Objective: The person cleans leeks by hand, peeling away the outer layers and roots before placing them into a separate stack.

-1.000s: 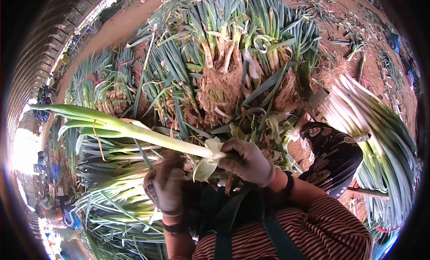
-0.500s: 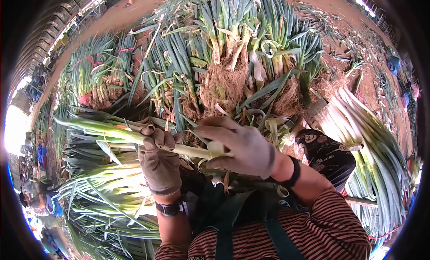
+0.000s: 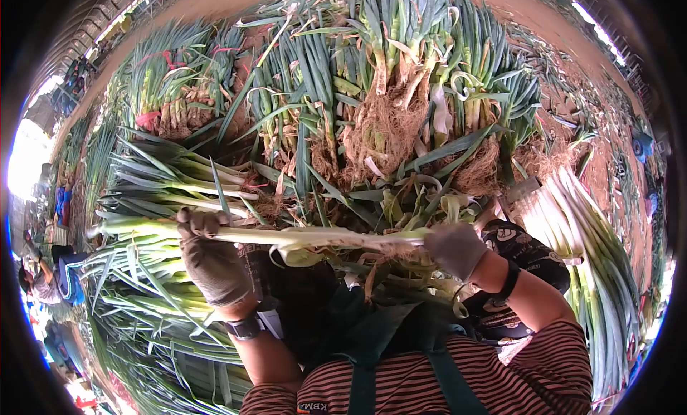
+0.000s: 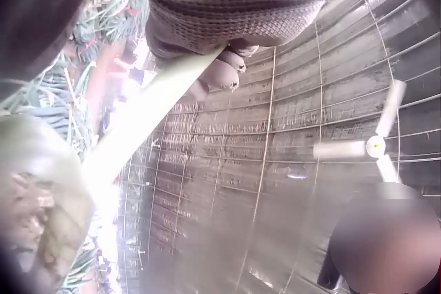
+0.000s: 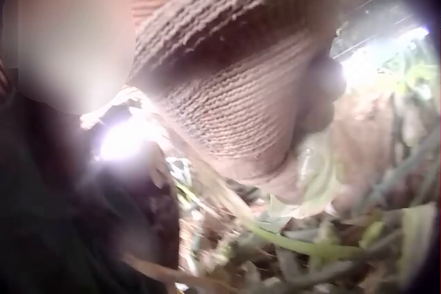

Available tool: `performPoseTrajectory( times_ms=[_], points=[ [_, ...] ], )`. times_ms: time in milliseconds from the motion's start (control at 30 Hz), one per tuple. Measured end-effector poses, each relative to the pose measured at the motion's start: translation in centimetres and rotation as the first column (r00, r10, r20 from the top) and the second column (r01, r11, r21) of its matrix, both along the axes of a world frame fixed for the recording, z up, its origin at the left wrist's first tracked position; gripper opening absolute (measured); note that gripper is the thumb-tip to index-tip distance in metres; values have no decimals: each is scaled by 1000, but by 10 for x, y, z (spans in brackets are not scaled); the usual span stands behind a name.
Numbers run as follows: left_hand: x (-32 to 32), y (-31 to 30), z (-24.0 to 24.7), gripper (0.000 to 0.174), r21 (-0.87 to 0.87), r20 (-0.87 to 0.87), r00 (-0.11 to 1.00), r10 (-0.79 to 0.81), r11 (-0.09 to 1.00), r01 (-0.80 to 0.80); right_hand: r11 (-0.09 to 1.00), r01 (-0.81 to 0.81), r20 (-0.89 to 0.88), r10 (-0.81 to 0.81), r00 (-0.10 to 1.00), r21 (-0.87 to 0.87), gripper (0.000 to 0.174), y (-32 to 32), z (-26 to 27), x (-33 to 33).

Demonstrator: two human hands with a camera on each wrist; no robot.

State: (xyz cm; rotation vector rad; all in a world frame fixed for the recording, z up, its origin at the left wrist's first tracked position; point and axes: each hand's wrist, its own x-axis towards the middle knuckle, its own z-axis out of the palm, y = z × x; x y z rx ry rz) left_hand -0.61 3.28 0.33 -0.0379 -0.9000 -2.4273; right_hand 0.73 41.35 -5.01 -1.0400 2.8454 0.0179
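Observation:
A long leek (image 3: pixel 315 236) lies almost level across the person's lap in the head view. The gloved left hand (image 3: pixel 213 261) grips it near its green leaves, fingers curled over the stalk. At the other end the gloved right hand (image 3: pixel 456 250), slightly blurred, is closed round a pale strip or the stalk's end; which of these is unclear. A peeled leaf (image 3: pixel 295 256) hangs below the stalk. In the left wrist view the pale stalk (image 4: pixel 155 104) runs out from under the glove (image 4: pixel 234 11). A pale leaf piece (image 5: pixel 320 180) shows at the right glove (image 5: pixel 227 94).
Rooted leeks (image 3: pixel 386 129) stand in bundles ahead. Cleaned leeks (image 3: pixel 605 272) lie in a pile at the right, and more leafy leeks (image 3: pixel 157 272) lie at the left. Leaf scraps (image 3: pixel 401 204) cover the ground before the knees. Another person (image 3: pixel 54 279) is at the far left.
The left hand has taken hold of the stalk and moved left and down. My right hand has moved right, away from the stalk's middle, and the leek has turned nearly level.

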Motion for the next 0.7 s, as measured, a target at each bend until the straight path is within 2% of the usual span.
performPoseTrajectory(
  times_ms=[67, 133, 167, 200, 233, 267, 300, 333, 367, 400, 433, 467, 500, 533, 567, 600, 667, 700],
  points=[
    [1, -9, 2, 20, -9, -14, 996, 87, 996, -87, 915, 182, 163, -253, 954, 360, 11, 31, -26, -2],
    [4, -17, 5, 20, -24, -40, 988, 146, 989, -147, 770, 117, 269, -355, 895, 628, 22, 61, -50, -3],
    [4, -26, 2, 19, -10, -108, 987, 118, 993, -120, 673, 65, 301, -413, 860, 737, 29, 69, -56, -7],
    [4, -33, 0, 19, 0, -178, 980, 94, 995, -95, 820, 110, 333, -345, 878, 561, 41, 58, -41, -10],
    [5, -30, 4, 20, 49, -194, 977, 86, 996, -78, 925, 147, 358, -278, 892, 351, 55, 39, -27, -7],
    [4, -23, 10, 21, 95, -210, 975, 70, 994, -51, 988, 150, 276, -135, 952, -32, 65, 21, -30, -6],
    [2, -16, 11, 21, 122, -198, 977, 83, 991, -60, 911, 84, 125, -36, 991, -405, 76, -3, -31, -9],
    [-1, -10, 11, 21, 150, -186, 978, 98, 986, -70, 873, 457, 648, -251, 719, -169, 83, -47, 36, -17],
    [-3, -1, 12, 20, 188, -262, 965, 11, 981, 40, 758, 405, 631, 12, 776, -512, 81, -68, 40, -22],
    [-6, 9, 14, 19, 226, -304, 951, -56, 966, 129, 606, 314, 498, 159, 853, -731, 79, -87, 44, -30],
    [-6, 21, 16, 17, 220, -270, 961, -68, 967, 131, 431, 174, 315, 281, 906, -885, 78, -106, 48, -37],
    [-6, 28, 18, 16, 213, -235, 969, -79, 968, 131, 300, 141, 241, 326, 914, -943, 75, -123, 51, -42],
    [-9, 25, 9, 17, 310, -299, 946, -127, 924, 222, 169, 99, 155, 363, 919, -981, 72, -141, 55, -47],
    [-10, 23, 3, 17, 308, -269, 954, -137, 926, 219, 12, 208, 191, 448, 873, -978, 67, -155, 60, -47],
    [-9, 20, -2, 17, 307, -238, 961, -143, 927, 214, -168, 484, 311, 580, 753, -859, 55, -170, 70, -35],
    [-9, 20, -5, 18, 308, -203, 968, -149, 928, 208, -338, 708, 338, 699, 630, -620, 43, -184, 80, -23],
    [-11, 22, -7, 20, 320, -105, 993, -53, 944, 84, -183, 624, 429, 580, 693, -760, 36, -186, 69, -21],
    [-10, 22, -3, 21, 378, -170, 981, -97, 912, 156, -137, 571, 395, 592, 703, -810, 32, -182, 70, -21]
  ],
)
